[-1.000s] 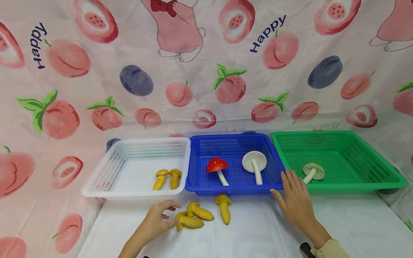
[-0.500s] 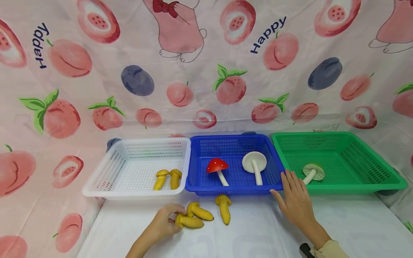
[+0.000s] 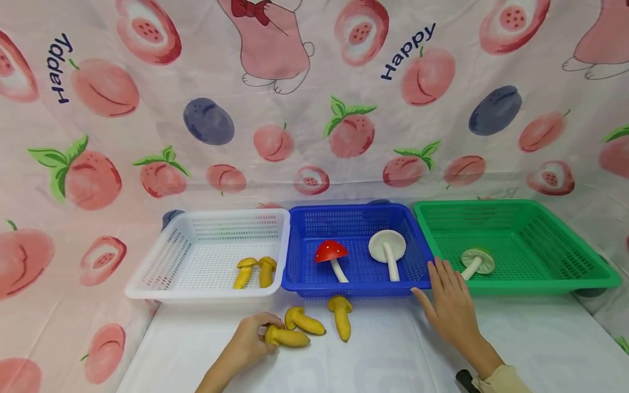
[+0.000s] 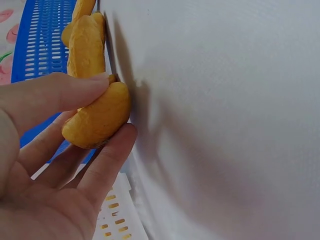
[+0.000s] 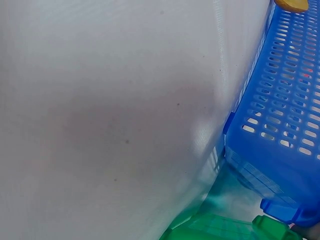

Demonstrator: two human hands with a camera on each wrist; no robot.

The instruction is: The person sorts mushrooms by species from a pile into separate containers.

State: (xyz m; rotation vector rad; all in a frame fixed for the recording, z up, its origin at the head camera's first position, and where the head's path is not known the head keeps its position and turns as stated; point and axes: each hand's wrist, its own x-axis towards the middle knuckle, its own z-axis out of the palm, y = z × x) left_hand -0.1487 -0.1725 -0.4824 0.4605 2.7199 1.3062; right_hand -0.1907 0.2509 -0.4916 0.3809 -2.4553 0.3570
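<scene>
On the left, the white basket holds two small mushrooms, and in front of it my left hand pinches the cap of a yellow mushroom, on or just above the bench, I cannot tell which. Just beside it lies a second yellow mushroom, then a third yellow mushroom before the blue basket. My right hand, fingers straight and holding nothing, reaches where blue meets the green basket.

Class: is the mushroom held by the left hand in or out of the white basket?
Out: the left hand pinches the yellow mushroom nearer the person than the white basket.
</scene>
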